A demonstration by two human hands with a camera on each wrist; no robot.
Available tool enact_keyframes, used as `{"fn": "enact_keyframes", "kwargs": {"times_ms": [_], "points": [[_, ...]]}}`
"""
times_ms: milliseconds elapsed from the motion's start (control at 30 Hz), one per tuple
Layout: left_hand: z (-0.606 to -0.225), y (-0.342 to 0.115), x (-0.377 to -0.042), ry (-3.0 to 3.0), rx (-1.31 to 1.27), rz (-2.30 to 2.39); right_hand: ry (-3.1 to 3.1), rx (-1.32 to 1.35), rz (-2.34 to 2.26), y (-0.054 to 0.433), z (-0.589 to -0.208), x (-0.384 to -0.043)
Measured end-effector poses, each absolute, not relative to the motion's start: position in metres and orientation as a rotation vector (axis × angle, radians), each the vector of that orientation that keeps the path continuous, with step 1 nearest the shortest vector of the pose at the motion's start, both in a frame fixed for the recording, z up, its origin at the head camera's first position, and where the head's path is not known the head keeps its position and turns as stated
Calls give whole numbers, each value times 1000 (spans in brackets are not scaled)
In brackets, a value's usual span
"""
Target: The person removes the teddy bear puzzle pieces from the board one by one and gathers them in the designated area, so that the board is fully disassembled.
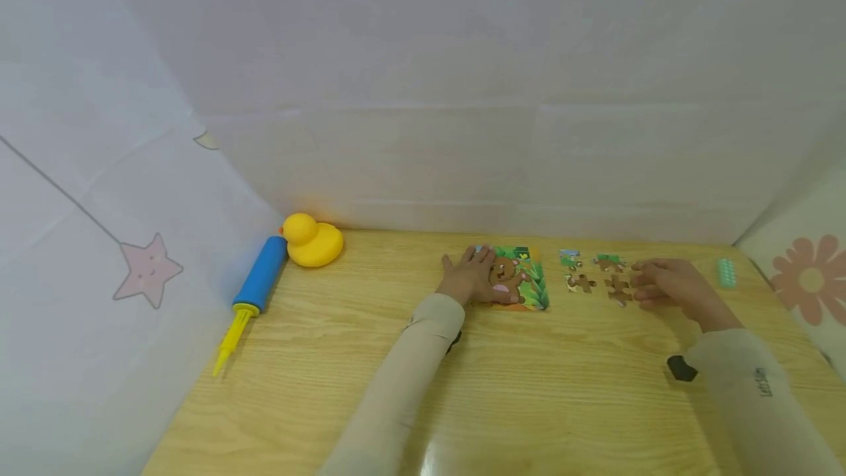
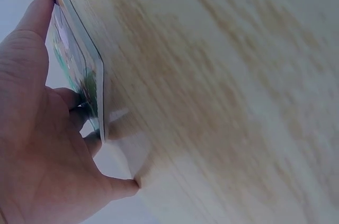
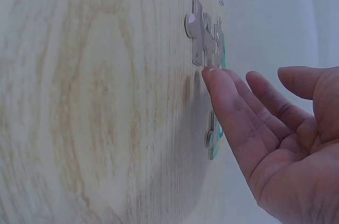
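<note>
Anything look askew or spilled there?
Nothing stands out: no visible spill or damage. The flat, brown-and-green jigsaw pieces lie loose beside the rectangular, multicoloured bear picture, which seems normal for puzzle work.

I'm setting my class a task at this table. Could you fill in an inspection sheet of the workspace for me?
Surface: wood-grain table.
Job's things: puzzle board printed with a brown cartoon animal; several loose pieces to its right, apart from it.
Clutter: yellow duck and blue-and-yellow pump at left; small pale green item at far right.
Hands: left hand rests spread on the board's left side; right hand reaches to the loose pieces, contact unclear.
Cables: nothing seen.
Surroundings: pale sheets with a printed star and flower.
</note>
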State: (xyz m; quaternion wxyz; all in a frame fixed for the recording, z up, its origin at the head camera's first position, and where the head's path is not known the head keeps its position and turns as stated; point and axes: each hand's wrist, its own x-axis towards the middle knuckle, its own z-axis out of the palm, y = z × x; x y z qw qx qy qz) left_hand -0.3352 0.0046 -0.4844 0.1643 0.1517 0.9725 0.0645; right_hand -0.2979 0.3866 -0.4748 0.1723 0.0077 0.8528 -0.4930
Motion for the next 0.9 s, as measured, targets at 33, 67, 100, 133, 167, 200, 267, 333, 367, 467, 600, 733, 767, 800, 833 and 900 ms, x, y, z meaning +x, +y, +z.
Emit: {"fn": "enact_keyframes", "kwargs": {"times_ms": [33,67,100,133,167,200,267,333,367,467,600,733,767,800,833,900], "points": [[-484,5,-335,2772,432,183,2421,20,-1403,386,-475,-298],[-485,4,-335,2771,435,186,2420,28,-1408,386,-475,-299],[-485,4,-335,2770,435,189,2423,24,-1409,385,-476,-300],[-485,4,-335,2768,434,193,2426,21,-1409,384,-476,-301],[-486,4,-335,2765,435,198,2433,19,-1407,383,-477,-302],[-486,4,-335,2762,434,202,2436,18,-1409,382,-477,-303],[-487,4,-335,2756,439,207,2447,19,-1405,378,-476,-306],[-487,4,-336,2750,444,199,2460,4,-1400,373,-475,-308],[-487,4,-336,2749,447,192,2469,-1,-1396,370,-474,-310],[-487,6,-335,2753,456,165,2479,-35,-1392,360,-474,-314],[-488,8,-334,2769,458,161,2452,-78,-1420,344,-476,-320],[-491,9,-333,2804,470,186,2406,-98,-1438,322,-475,-324],[-492,9,-333,2817,474,192,2400,-109,-1436,316,-475,-324],[-493,10,-333,2831,481,196,2394,-111,-1435,310,-475,-325],[-494,10,-333,2840,487,207,2393,-111,-1434,305,-475,-327],[-494,12,-333,2852,494,228,2391,-117,-1440,294,-476,-329]]}}
